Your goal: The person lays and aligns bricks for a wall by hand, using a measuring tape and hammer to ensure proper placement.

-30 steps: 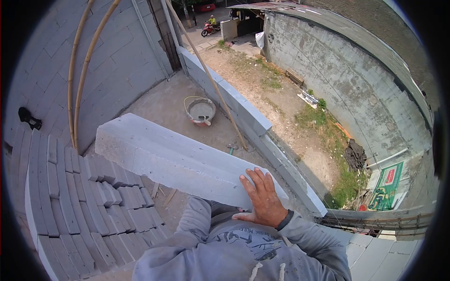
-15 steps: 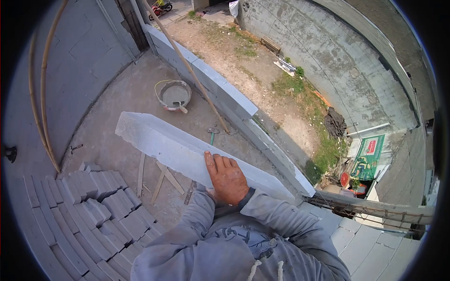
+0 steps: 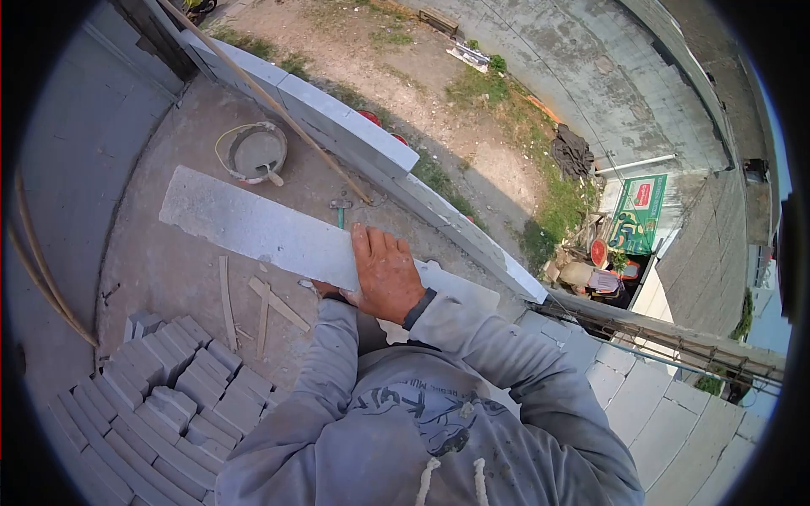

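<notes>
A long pale grey lightweight concrete block (image 3: pixel 253 221) lies slantwise in front of my body, a broad face turned up. My right hand (image 3: pixel 386 274) is clasped over it right of its middle, fingers across the far edge and thumb at the near side. Only part of my left hand (image 3: pixel 325 288) shows, low at the block's near edge; its fingers are mostly hidden beneath the block. Beyond the block, a bucket of grey mortar (image 3: pixel 256 152) with a trowel (image 3: pixel 274 175) in it stands on the floor. A green-handled hammer (image 3: pixel 341 211) lies just past the block's far edge.
A low block wall (image 3: pixel 346 126) runs along the right, with a wooden pole (image 3: pixel 270 101) leaning across it. Stacked blocks (image 3: pixel 169 405) fill the lower left, near loose wood strips (image 3: pixel 263 312). Bamboo poles (image 3: pixel 46 270) stand far left. Rebar (image 3: pixel 675 337) lies along the right edge.
The block has been turned so its broad face is up, and my right hand has turned with it. My left hand now shows at the near edge. The view has shifted, moving the surroundings left and up.
</notes>
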Tool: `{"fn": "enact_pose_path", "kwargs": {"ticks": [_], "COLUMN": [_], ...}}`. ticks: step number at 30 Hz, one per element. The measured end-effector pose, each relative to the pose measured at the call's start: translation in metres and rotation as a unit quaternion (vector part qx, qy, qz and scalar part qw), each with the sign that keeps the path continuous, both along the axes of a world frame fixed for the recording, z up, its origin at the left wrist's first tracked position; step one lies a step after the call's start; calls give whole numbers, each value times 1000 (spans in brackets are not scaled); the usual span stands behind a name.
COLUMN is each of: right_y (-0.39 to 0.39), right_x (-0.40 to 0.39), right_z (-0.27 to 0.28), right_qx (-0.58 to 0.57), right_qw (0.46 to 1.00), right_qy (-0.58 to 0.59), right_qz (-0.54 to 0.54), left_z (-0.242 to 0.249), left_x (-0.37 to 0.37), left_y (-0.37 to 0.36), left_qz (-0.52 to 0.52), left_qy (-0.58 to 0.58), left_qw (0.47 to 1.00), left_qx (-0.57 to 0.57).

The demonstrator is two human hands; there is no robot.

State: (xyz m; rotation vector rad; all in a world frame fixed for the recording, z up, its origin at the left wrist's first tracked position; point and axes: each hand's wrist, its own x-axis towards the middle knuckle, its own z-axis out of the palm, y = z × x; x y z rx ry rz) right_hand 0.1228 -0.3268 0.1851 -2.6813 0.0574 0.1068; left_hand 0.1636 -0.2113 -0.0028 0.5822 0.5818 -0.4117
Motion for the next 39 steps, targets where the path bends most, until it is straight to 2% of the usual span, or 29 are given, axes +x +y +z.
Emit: {"fn": "enact_pose_path", "kwargs": {"ticks": [3, 6, 8, 9, 11, 13, 14, 15, 17, 19, 21, 23, 28, 31, 32, 34, 36, 39], "right_y": [-39, -96, -142, -165, -208, -244, -261, -279, -312, -341, -366, -389, -429, -431, -431, -429, -428, -423], "right_x": [7, 11, 13, 14, 14, 14, 12, 11, 6, 2, -4, -12, -36, -51, -55, -68, -78, -90], "right_z": [-2, -7, -16, -16, -10, -7, -9, -17, -38, -65, -98, -137, -234, -281, -296, -326, -358, -394], "right_qx": [7, 77, 61, 65, 56, 36, 9, 8, -44, -75, -104, -117, -127, -103, -88, -91, -91, -118], "right_qw": [1000, 996, 998, 998, 998, 997, 995, 994, 989, 986, 982, 974, 969, 968, 959, 960, 963, 966], "right_qy": [22, 31, -16, -13, 33, 60, 80, 86, 95, 99, 106, 143, 191, 216, 255, 252, 244, 223], "right_qz": [-4, 13, 5, 19, -12, -37, -66, -59, -102, -109, -114, -132, -93, -77, -92, -80, -72, -48], "left_z": [-5, 1, 23, 14, -17, -27, -26, -37, -69, -117, -157, -178, -214, -248, -260, -274, -280, -283], "left_x": [-6, -8, -9, -8, -11, -1, 2, 7, 6, 7, 1, -10, -40, -56, -61, -65, -59, -48], "left_y": [-39, -77, -116, -132, -162, -195, -206, -215, -229, -220, -198, -173, -135, -133, -136, -145, -162, -188], "left_qz": [-3, 35, 36, 50, -90, -214, -256, -250, -166, -151, -127, -123, -98, -95, -87, -75, -171, -198], "left_qy": [5, 1, 137, 141, 95, 73, 37, 45, -36, -28, 31, 58, 142, 164, 143, 129, 96, 62], "left_qw": [1000, 999, 983, 982, 985, 955, 942, 943, 940, 941, 942, 935, 912, 900, 905, 907, 855, 851], "left_qx": [-5, -2, 115, 117, 117, 189, 216, 214, 297, 301, 309, 326, 371, 393, 392, 394, 480, 482]}}
